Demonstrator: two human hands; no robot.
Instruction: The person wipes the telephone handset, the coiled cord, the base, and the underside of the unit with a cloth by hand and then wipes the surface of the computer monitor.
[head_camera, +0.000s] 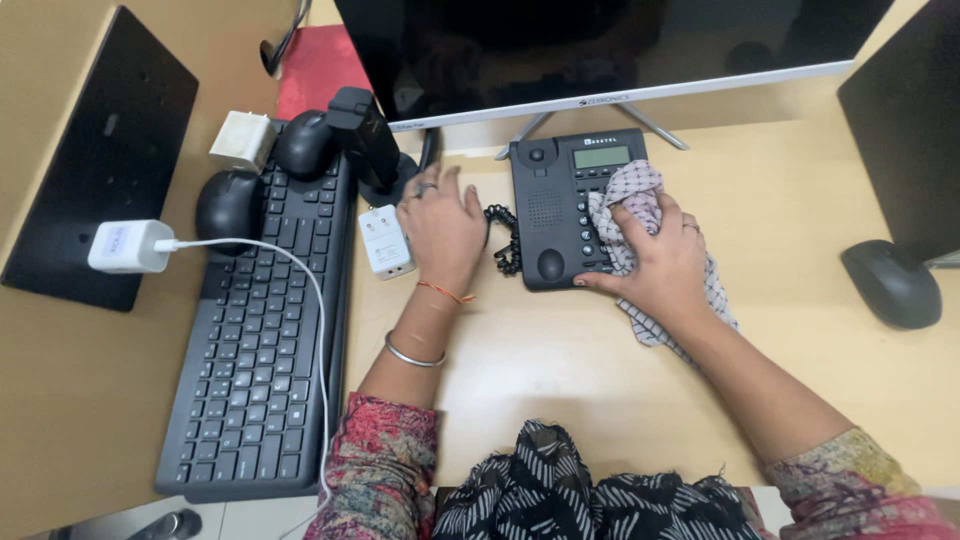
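Observation:
A dark grey desk telephone (555, 215) lies flat on the wooden desk, below the monitor. My right hand (655, 260) presses a white checked cloth (632, 195) onto the phone's keypad, fingers closed around the cloth. My left hand (440, 230) rests flat on the desk just left of the phone, fingers spread, beside the coiled black cord (503, 240). A white plug adapter (385, 240) lies at the left hand's edge.
A black keyboard (265, 330) with a white cable (300, 290) across it fills the left. Two black mice (230, 205) and a white charger (125, 245) sit near it. A monitor (600, 45) stands behind; another mouse (890, 285) is at right.

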